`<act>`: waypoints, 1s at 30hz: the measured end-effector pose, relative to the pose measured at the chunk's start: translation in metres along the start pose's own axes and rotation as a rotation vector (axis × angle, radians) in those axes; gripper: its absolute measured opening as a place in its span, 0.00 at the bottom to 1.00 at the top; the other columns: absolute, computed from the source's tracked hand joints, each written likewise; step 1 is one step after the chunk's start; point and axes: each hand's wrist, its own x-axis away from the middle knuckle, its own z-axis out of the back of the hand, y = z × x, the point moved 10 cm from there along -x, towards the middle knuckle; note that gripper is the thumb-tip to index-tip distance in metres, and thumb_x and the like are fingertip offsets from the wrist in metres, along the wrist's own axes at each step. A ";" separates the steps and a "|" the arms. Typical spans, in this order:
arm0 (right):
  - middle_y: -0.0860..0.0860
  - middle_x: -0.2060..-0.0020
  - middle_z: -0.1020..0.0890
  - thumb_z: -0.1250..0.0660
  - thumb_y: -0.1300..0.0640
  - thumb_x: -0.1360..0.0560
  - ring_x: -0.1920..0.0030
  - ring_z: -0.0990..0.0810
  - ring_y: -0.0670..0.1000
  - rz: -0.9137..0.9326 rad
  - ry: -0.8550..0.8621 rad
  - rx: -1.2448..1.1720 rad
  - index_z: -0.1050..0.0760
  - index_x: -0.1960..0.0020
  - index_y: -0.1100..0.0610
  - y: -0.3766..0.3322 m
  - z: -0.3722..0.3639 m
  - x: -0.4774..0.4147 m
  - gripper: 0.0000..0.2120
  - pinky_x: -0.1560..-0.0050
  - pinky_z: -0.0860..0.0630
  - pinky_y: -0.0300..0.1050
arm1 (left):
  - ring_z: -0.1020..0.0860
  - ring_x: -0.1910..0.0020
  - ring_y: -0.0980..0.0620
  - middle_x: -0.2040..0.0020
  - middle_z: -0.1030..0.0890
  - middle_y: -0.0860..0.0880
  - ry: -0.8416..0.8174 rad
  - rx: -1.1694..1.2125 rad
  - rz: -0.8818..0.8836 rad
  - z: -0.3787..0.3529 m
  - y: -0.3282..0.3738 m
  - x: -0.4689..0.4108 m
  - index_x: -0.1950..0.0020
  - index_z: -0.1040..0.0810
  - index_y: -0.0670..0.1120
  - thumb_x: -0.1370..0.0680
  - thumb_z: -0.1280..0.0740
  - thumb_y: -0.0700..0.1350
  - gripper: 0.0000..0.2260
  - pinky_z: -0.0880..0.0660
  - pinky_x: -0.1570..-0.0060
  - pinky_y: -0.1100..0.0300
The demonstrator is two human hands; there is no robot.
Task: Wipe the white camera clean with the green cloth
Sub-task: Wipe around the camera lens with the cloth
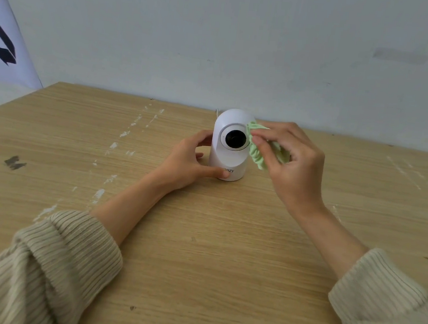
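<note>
The white camera [230,127] stands upright on the wooden table [199,252] near its far edge, its round black lens facing me. My left hand [186,164] holds the camera's base from the left, thumb across the front by the logo. My right hand [294,161] pinches the bunched green cloth [257,158] and presses it against the right side of the camera's head, just beside the lens. Part of the cloth is hidden behind my fingers.
A pale wall rises right behind the table's far edge. A thin white cable [216,112] leaves the camera's back. A white banner with dark marks [2,44] leans at the far left. White scuffs and a dark smudge [14,162] mark the tabletop.
</note>
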 end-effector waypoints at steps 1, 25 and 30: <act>0.55 0.56 0.16 0.29 0.64 0.28 0.54 0.19 0.49 0.061 -0.012 0.035 0.18 0.53 0.63 -0.007 -0.005 0.000 0.04 0.51 0.24 0.35 | 0.27 0.37 0.62 0.38 0.22 0.57 0.001 -0.001 0.001 0.000 0.000 0.000 0.33 0.29 0.51 0.38 0.20 0.46 0.36 0.28 0.38 0.55; 0.58 0.56 0.20 0.28 0.63 0.28 0.55 0.23 0.46 0.051 -0.081 0.056 0.18 0.52 0.63 -0.005 -0.017 0.001 0.06 0.50 0.32 0.25 | 0.23 0.39 0.53 0.40 0.20 0.52 -0.023 0.100 0.028 -0.005 -0.009 -0.004 0.34 0.28 0.51 0.44 0.20 0.53 0.40 0.25 0.39 0.49; 0.56 0.62 0.18 0.30 0.67 0.27 0.61 0.20 0.54 0.171 -0.014 0.172 0.19 0.54 0.64 -0.024 -0.022 -0.007 0.03 0.56 0.27 0.38 | 0.23 0.39 0.52 0.40 0.20 0.52 -0.030 0.121 0.030 -0.005 -0.009 -0.003 0.34 0.28 0.50 0.45 0.20 0.52 0.40 0.24 0.39 0.48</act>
